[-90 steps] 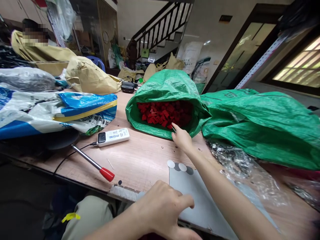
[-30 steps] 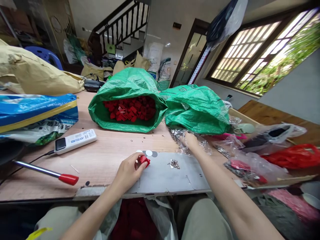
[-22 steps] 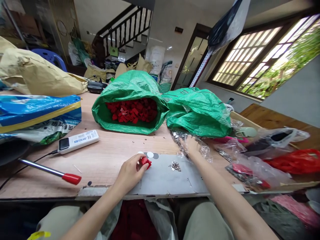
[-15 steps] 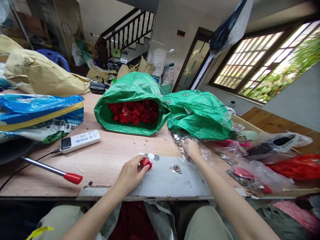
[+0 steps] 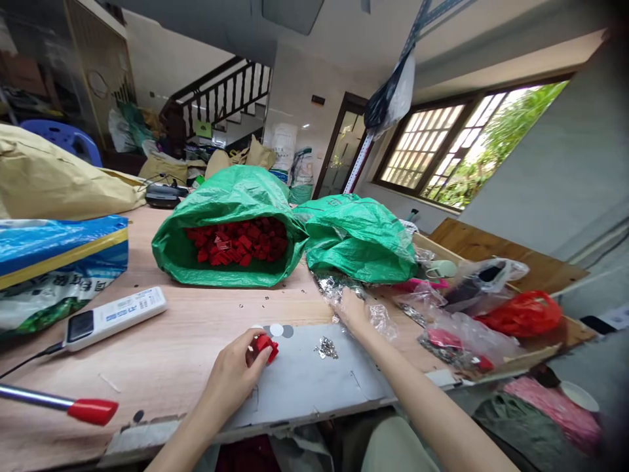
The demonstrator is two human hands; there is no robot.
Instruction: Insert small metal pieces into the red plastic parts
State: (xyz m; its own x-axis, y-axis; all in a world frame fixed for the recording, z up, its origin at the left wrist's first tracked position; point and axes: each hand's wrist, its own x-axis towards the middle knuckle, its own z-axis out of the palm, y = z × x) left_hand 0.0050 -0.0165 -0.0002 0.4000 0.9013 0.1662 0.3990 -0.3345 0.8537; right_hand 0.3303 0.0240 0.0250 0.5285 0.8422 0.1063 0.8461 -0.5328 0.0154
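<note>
Between the thumb and fingers of my left hand (image 5: 240, 367) is a red plastic piece (image 5: 266, 349), held over the left part of a grey sheet (image 5: 304, 387). My right hand (image 5: 352, 309) reaches to a clear plastic bag of small metal parts (image 5: 331, 286); its fingertips are hard to make out against the bag. A small pile of metal parts (image 5: 326, 348) lies on the grey sheet between my hands. Behind them, an open green sack (image 5: 226, 277) holds many red pieces, and a second green sack (image 5: 361, 239) sits to its right.
A white handheld device (image 5: 118, 316) with a cable and a red-tipped metal rod (image 5: 92, 411) lie at the left, near a blue-and-white bag (image 5: 63, 262). A wooden tray (image 5: 540, 358) with plastic bags stands at the right.
The view has turned to the right, so the table things appear further left. My left hand still holds the red piece, and my right hand remains at the bag of metal parts.
</note>
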